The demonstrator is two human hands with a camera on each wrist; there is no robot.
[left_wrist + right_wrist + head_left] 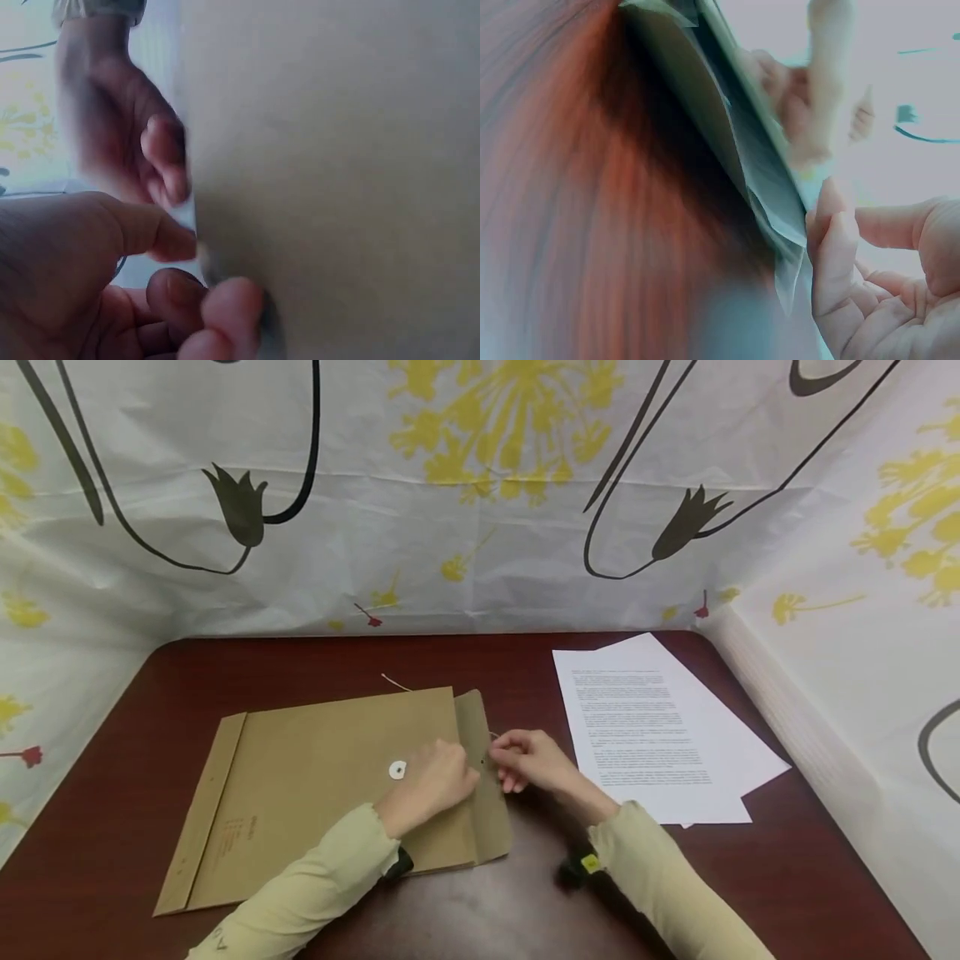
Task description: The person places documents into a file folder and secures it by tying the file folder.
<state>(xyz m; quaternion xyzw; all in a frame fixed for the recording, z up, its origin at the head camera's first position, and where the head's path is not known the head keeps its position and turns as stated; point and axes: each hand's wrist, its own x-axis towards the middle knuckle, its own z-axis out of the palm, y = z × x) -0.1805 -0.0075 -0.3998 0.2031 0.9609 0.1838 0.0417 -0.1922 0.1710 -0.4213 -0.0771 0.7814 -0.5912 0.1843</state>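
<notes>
A brown kraft document envelope [330, 777] lies on the table, with a white button disc [397, 770] on its face. Its flap [487, 818] extends at the right end. My left hand [431, 781] reaches over the envelope, its curled fingers gripping the edge by the flap; the left wrist view shows the thumb [176, 241] at that edge. Just right of the flap, my right hand [536, 764] pinches a thin string [492, 735] between thumb and fingertips. In the right wrist view, the envelope's layered edge [769, 202] stands beside these fingers.
Printed white sheets [637, 735] lie overlapped on the right of the dark red table [600, 652]. Another string end [393, 682] sticks out past the envelope's far edge. Patterned white sheeting [480, 552] hangs round the back and sides.
</notes>
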